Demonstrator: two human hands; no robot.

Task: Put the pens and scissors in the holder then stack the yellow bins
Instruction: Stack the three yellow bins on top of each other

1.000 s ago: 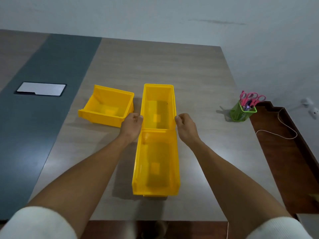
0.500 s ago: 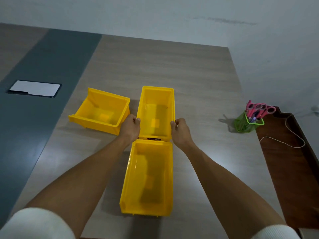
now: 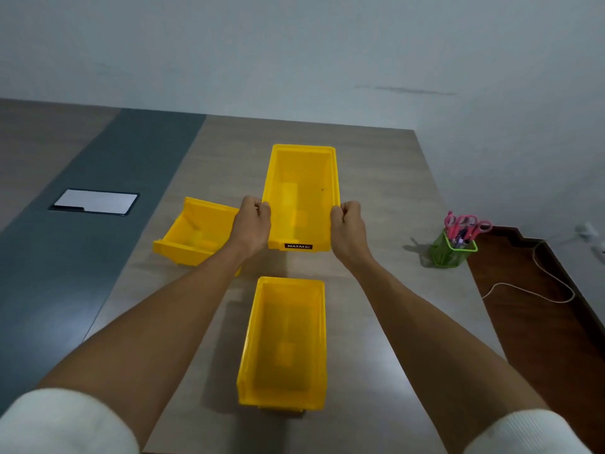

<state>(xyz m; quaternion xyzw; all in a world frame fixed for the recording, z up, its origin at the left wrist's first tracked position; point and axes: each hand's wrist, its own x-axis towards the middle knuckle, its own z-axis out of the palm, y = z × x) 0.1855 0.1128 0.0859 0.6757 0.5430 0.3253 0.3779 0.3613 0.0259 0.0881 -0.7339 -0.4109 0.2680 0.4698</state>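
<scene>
I hold a long yellow bin point(image 3: 301, 191) up off the table, tilted so its black label faces me. My left hand point(image 3: 252, 224) grips its left wall and my right hand point(image 3: 347, 227) grips its right wall. A second long yellow bin point(image 3: 284, 342) lies on the table below it, close to me. A third yellow bin point(image 3: 196, 234) sits to the left, partly behind my left wrist. The green mesh holder point(image 3: 453, 249) at the right holds pink scissors point(image 3: 465, 222) and pens.
The wooden table point(image 3: 376, 178) ends at a grey wall behind and drops off on the right to a dark brown surface point(image 3: 540, 322) with a white cable point(image 3: 540, 290). A white rectangular panel point(image 3: 95, 203) lies in the dark strip at the left.
Both hands closed on the far bin's side walls and raised it off the table, away from the near bin. The view tilted upward.
</scene>
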